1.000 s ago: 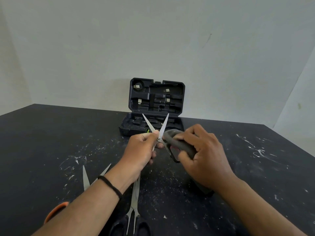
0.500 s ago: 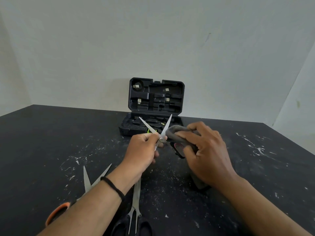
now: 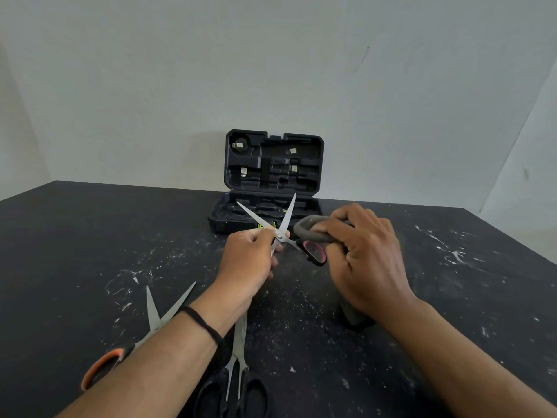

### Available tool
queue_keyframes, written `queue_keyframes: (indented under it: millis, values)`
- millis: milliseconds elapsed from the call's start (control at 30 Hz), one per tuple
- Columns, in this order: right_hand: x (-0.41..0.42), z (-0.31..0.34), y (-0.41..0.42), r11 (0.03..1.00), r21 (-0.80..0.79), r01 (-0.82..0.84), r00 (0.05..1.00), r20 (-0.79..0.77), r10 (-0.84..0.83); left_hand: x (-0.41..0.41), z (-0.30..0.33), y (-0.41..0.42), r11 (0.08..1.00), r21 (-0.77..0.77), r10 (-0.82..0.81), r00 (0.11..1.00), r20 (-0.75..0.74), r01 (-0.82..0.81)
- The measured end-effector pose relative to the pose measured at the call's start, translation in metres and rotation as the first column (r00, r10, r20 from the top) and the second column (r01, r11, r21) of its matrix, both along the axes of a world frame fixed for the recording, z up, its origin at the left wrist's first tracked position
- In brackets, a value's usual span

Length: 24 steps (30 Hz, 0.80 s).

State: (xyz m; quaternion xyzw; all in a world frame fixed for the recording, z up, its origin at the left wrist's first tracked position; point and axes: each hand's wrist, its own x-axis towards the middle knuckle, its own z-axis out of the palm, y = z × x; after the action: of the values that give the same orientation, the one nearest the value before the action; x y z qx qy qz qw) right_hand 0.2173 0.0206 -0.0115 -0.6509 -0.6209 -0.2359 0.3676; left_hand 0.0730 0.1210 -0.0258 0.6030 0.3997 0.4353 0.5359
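Pinching the open scissors [image 3: 281, 233] near their pivot above the table [image 3: 90, 236], the left hand [image 3: 250, 260] holds them up; the right hand [image 3: 367, 260] grips a grey cloth [image 3: 310, 229] against their handle.

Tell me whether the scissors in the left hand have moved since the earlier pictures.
Yes. The scissors opened wider: their left blade tip swung left and lower against the open case behind them.
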Motion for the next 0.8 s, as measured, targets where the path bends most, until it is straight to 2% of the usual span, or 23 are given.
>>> queue_keyframes:
  millis: [100, 200, 333, 400, 467, 567, 633, 733, 800]
  values:
    - [-0.008, -0.007, 0.004, 0.986, -0.153, -0.071, 0.991, 0.101, 0.087, 0.0, 0.0, -0.002, 1.0, -0.007, -0.002, 1.0, 0.004, 0.002]
    - [-0.006, -0.01, 0.008, 0.988, -0.154, -0.022, 0.989, 0.139, 0.044, -0.003, 0.002, -0.001, 0.999, 0.003, 0.04, 0.999, -0.004, -0.04]
    - [0.007, -0.007, 0.005, 0.991, -0.119, 0.061, 0.997, 0.056, -0.054, -0.007, 0.007, 0.005, 0.995, -0.007, 0.103, 0.994, 0.048, -0.103]
    - [0.012, -0.006, 0.002, 0.999, -0.016, 0.043, 0.998, -0.041, -0.044, -0.008, 0.009, 0.006, 0.994, -0.012, 0.105, 0.993, 0.058, -0.105]
    - [0.01, -0.003, 0.001, 1.0, 0.016, -0.006, 0.996, -0.088, 0.008, -0.007, 0.008, 0.004, 0.996, -0.016, 0.093, 0.994, 0.055, -0.093]
    - [0.0, -0.003, 0.001, 0.991, -0.082, -0.108, 0.994, -0.005, 0.108, -0.005, 0.006, 0.0, 0.998, 0.004, 0.062, 0.998, 0.012, -0.062]
    - [-0.004, -0.01, 0.004, 0.983, -0.158, -0.096, 0.99, 0.086, 0.11, -0.004, 0.004, -0.001, 0.998, 0.02, 0.065, 0.998, -0.001, -0.065]
    - [-0.002, -0.011, 0.009, 0.98, -0.186, -0.063, 0.995, 0.067, 0.077, -0.003, 0.004, 0.002, 0.993, 0.009, 0.114, 0.993, -0.002, -0.114]
    - [0.003, -0.01, 0.009, 0.963, -0.268, -0.027, 0.994, 0.099, 0.055, -0.005, 0.005, 0.005, 0.989, -0.002, 0.147, 0.989, 0.013, -0.147]
